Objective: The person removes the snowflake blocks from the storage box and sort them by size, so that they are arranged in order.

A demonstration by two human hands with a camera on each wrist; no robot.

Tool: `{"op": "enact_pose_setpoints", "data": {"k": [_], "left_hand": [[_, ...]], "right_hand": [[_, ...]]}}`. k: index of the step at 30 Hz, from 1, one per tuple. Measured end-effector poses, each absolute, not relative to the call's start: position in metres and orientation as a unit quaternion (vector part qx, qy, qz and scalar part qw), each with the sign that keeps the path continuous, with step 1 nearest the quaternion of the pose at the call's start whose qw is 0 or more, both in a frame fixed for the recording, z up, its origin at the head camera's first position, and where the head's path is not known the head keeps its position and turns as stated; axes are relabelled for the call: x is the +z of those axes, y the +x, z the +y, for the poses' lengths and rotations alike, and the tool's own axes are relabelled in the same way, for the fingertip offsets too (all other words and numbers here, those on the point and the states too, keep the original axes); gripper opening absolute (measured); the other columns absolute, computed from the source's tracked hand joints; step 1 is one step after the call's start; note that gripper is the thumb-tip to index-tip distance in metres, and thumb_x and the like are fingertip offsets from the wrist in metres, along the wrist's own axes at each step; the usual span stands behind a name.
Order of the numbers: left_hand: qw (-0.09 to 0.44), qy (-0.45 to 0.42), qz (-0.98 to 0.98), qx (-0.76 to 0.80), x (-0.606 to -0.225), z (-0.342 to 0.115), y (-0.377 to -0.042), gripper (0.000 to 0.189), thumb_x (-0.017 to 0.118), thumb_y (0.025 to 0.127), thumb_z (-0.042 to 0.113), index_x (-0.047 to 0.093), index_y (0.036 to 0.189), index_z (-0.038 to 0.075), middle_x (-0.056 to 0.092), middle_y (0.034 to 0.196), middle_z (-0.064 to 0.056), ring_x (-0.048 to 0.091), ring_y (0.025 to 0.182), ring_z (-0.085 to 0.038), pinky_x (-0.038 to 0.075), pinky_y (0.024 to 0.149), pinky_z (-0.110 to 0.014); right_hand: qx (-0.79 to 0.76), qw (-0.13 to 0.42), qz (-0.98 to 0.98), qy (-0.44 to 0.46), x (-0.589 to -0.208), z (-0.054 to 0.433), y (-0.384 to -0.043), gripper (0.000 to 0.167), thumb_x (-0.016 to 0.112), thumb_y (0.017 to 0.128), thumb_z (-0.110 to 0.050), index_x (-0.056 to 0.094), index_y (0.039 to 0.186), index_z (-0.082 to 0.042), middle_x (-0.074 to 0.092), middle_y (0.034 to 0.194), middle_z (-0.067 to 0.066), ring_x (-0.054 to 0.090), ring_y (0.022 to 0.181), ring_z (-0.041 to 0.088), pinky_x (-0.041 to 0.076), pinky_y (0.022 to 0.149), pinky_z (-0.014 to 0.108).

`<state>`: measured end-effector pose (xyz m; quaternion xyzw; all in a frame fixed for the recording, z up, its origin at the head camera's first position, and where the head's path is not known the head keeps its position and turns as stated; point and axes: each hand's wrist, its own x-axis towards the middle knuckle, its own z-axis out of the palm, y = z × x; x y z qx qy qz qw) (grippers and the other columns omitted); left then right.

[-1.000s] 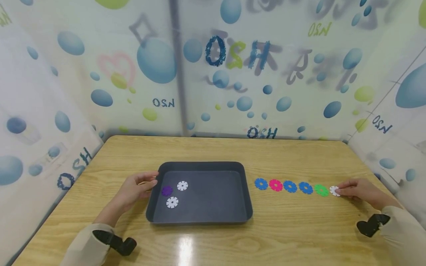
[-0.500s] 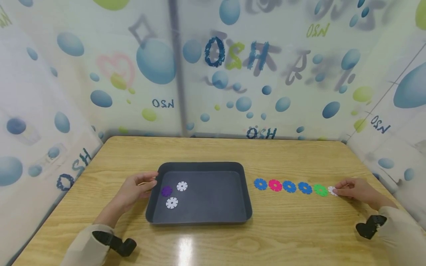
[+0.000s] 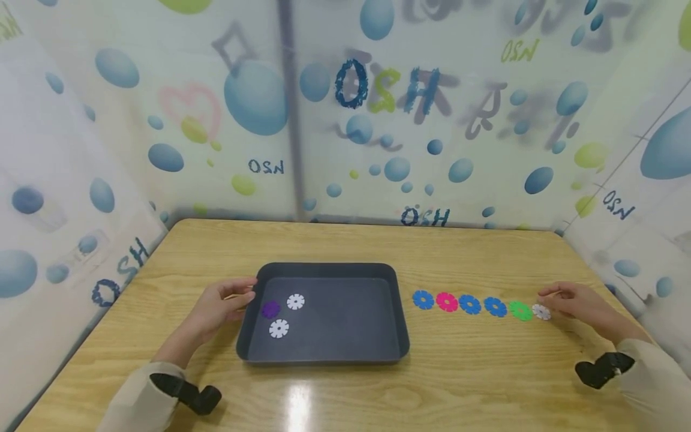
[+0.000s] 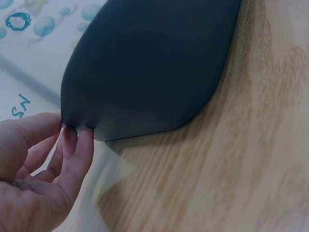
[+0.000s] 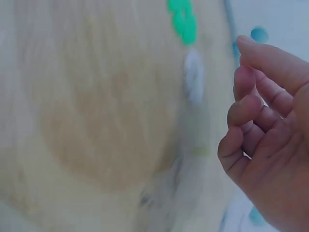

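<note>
In the head view, my left hand touches the left side of a dark grey tray with its fingertips. The left wrist view shows those fingertips against the tray's edge. Inside the tray lie a purple snowflake disc and two white ones, the upper and the lower. My right hand hovers just past the right end of a row of discs, fingers loosely bent and holding nothing. Nearest to it is a white snowflake disc, blurred in the right wrist view, beside a green disc.
Left of the green disc, the row continues with blue discs and a pink disc, right of the tray. Everything rests on a wooden table. Patterned curtain walls stand behind it and at both sides.
My right hand has let go of the white disc and lifted slightly off it. That disc first slid a little left toward the green one. The left hand and tray stay put.
</note>
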<state>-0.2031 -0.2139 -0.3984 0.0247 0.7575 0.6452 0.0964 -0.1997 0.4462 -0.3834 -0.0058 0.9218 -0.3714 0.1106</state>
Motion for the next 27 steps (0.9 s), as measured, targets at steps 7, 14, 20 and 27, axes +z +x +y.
{"op": "enact_pose_setpoints", "data": {"k": [7, 14, 20, 27], "left_hand": [[0.096, 0.024, 0.759, 0.644, -0.398, -0.214, -0.202, 0.048, 0.059, 0.090, 0.011, 0.042, 0.129, -0.011, 0.048, 0.104, -0.010, 0.056, 0.089, -0.008, 0.052, 0.079, -0.031], [0.095, 0.018, 0.765, 0.637, -0.396, -0.213, -0.202, 0.048, 0.059, 0.090, 0.011, 0.042, 0.130, -0.010, 0.048, 0.106, -0.012, 0.056, 0.089, -0.009, 0.052, 0.080, -0.031], [0.095, 0.015, 0.765, 0.637, -0.396, -0.213, -0.202, 0.047, 0.058, 0.091, 0.010, 0.042, 0.130, -0.010, 0.047, 0.107, -0.013, 0.056, 0.089, -0.008, 0.052, 0.080, -0.031], [0.094, 0.019, 0.761, 0.642, -0.396, -0.212, -0.201, 0.048, 0.058, 0.090, 0.010, 0.041, 0.130, -0.011, 0.047, 0.107, -0.013, 0.056, 0.090, -0.009, 0.052, 0.080, -0.031]], "right_hand": [[-0.390, 0.126, 0.909, -0.077, -0.362, 0.405, -0.212, 0.041, 0.056, 0.092, -0.025, 0.049, 0.116, 0.008, 0.056, 0.077, 0.013, 0.050, 0.062, 0.024, 0.046, 0.056, 0.033], [-0.388, 0.131, 0.900, -0.149, -0.347, 0.355, -0.223, 0.035, 0.060, 0.090, -0.022, 0.053, 0.110, 0.006, 0.056, 0.078, 0.018, 0.050, 0.067, 0.029, 0.048, 0.061, 0.034], [-0.395, 0.133, 0.885, -0.205, -0.336, 0.316, -0.229, 0.028, 0.061, 0.089, -0.018, 0.055, 0.106, 0.003, 0.055, 0.073, 0.012, 0.050, 0.064, 0.027, 0.049, 0.061, 0.034], [-0.408, 0.149, 0.866, -0.250, -0.335, 0.280, -0.238, 0.024, 0.061, 0.089, -0.015, 0.056, 0.105, 0.002, 0.056, 0.074, 0.010, 0.051, 0.061, 0.023, 0.049, 0.060, 0.034]]}}
